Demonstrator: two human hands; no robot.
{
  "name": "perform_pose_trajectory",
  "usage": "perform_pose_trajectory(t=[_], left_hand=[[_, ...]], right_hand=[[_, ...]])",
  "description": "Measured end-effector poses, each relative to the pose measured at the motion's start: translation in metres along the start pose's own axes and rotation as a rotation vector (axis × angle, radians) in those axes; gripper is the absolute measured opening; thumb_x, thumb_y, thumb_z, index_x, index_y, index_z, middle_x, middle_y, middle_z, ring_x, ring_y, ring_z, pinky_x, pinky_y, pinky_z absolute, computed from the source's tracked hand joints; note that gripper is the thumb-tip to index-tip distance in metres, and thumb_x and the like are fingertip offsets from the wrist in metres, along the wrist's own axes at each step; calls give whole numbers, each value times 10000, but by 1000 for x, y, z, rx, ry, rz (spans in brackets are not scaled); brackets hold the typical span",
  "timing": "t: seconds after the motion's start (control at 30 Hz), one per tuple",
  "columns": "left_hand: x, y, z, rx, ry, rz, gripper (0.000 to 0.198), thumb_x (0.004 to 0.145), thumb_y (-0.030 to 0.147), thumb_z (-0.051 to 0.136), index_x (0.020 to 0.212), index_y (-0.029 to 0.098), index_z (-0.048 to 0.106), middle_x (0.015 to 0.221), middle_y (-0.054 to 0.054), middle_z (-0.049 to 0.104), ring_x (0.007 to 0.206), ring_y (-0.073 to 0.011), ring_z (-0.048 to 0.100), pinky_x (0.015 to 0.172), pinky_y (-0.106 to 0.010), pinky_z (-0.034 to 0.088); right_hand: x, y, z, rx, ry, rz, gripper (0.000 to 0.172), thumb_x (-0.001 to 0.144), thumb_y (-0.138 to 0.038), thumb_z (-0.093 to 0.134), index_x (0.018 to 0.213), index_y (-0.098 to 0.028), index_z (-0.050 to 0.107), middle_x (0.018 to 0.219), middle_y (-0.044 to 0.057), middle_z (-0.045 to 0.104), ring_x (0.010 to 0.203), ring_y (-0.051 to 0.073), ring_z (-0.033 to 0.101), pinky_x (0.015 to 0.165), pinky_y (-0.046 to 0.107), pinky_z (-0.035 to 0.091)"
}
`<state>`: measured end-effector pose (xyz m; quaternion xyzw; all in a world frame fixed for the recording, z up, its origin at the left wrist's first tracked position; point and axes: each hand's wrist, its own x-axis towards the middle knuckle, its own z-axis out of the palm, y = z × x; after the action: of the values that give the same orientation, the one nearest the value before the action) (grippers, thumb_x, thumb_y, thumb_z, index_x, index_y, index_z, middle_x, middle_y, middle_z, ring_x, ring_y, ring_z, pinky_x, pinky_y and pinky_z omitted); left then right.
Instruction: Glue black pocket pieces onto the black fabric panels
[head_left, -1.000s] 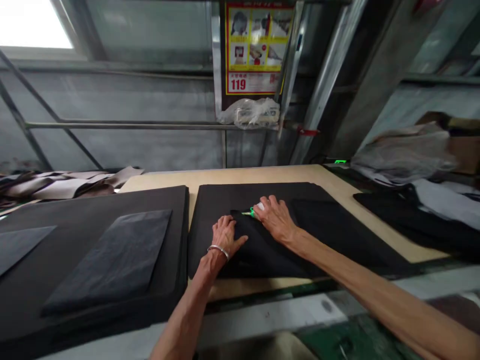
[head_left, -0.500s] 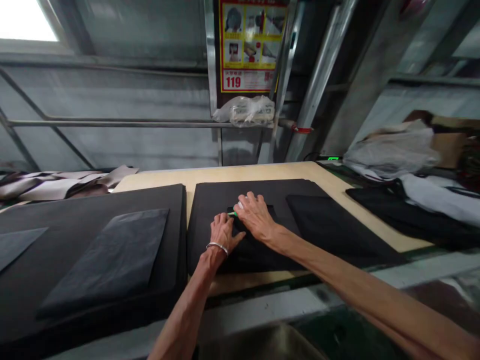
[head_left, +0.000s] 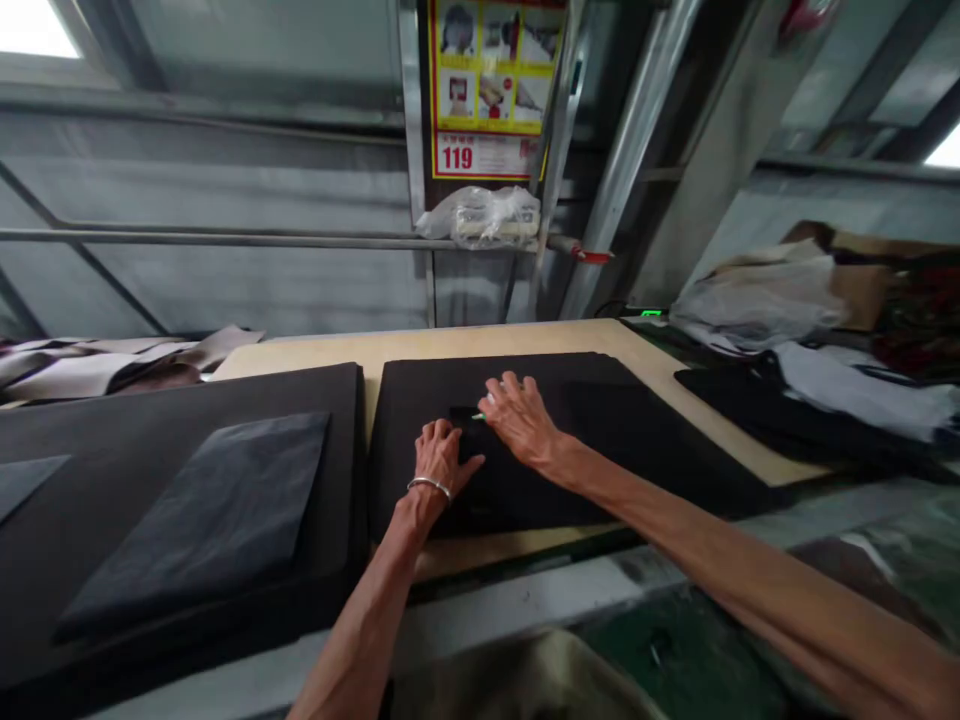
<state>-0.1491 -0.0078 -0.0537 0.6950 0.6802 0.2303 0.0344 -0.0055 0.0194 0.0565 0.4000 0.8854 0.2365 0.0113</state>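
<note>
Seen from the head camera, a slim green-tipped tool pokes out from under the fingers of the right hand. Its long axis runs roughly level across the view, with the tip pointing left toward the left hand. The right hand is the nearer of the two: its fingers curve down over the tool's other end and hide it, so whether they pinch the tool cannot be told. The left hand lies flat just below and left of the tip, its fingers slightly spread and pressing on a black fabric panel, with a silver bangle on its wrist. Right beside the tip, between the hands, a darker patch shows on the panel, its edges hard to make out. The panel rests on a pale wood worktop, which shows beyond the fingers. Left of the fingers sits a black padded board with a dark grey sheet on it, and well to their right lies a heap of black cloth.
</note>
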Motion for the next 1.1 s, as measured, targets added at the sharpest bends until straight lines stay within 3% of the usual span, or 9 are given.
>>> perform_pose_trajectory(t=[0.13,0.3,0.37,0.43,0.6,0.67,0.93,1.0,1.1], left_hand=[[0,-1,1,6,3,3,413,817,491,664,1093,186,637,1176,-92,548,1156,-290,456,938,-421,434],[0,-1,0,-18,19,10,408,815,489,671,1088,188,640,1178,-91,550,1139,-284,463,937,-416,435],[-1,-1,-1,-23,24,11,409,816,488,671,1090,185,642,1181,-94,549,1139,-287,463,937,-420,436],[-1,-1,-1,-20,24,9,416,815,484,674,1095,178,642,1180,-99,548,1141,-292,463,934,-425,437],[0,0,-2,-4,12,5,420,817,487,669,1107,185,639,1168,-92,549,1141,-292,460,927,-424,441],[0,0,-1,-3,11,5,419,818,494,665,1107,191,640,1169,-91,550,1142,-290,460,928,-424,441],[0,-1,-1,-16,14,2,432,811,498,674,1118,196,638,1203,-94,549,1156,-291,458,945,-427,437],[0,-1,-1,-8,15,-2,434,812,498,672,1116,189,641,1202,-98,548,1149,-295,464,936,-432,442],[0,0,-2,5,9,-3,429,818,491,668,1119,186,640,1193,-95,551,1150,-294,467,937,-429,445]], right_hand=[[9,-8,5,74,62,-36,326,962,-159,396,1118,-198,678,1242,141,573,1153,313,448,919,482,385],[-14,38,17,18,-6,23,337,958,-126,384,1119,-177,675,1255,150,566,1170,327,449,938,509,373],[-19,45,15,-6,-42,51,319,951,-116,397,1083,-163,684,1233,153,576,1152,331,464,918,508,387],[-18,37,10,-4,-45,55,310,946,-109,408,1081,-159,683,1246,151,572,1154,330,465,913,500,395],[9,-14,-7,73,2,-7,311,966,-143,399,1092,-170,682,1251,141,571,1170,317,453,892,455,411],[15,-18,-5,73,16,-34,325,973,-151,379,1090,-176,682,1240,138,572,1168,313,448,889,449,409],[-13,52,38,33,38,33,318,961,-152,409,1147,-196,663,1314,147,538,1198,327,405,941,510,350],[-14,43,33,42,53,30,331,969,-154,401,1185,-204,646,1350,135,519,1207,324,399,948,509,354],[-2,7,13,77,47,13,342,978,-154,377,1185,-202,645,1332,124,534,1198,305,411,940,471,377]])
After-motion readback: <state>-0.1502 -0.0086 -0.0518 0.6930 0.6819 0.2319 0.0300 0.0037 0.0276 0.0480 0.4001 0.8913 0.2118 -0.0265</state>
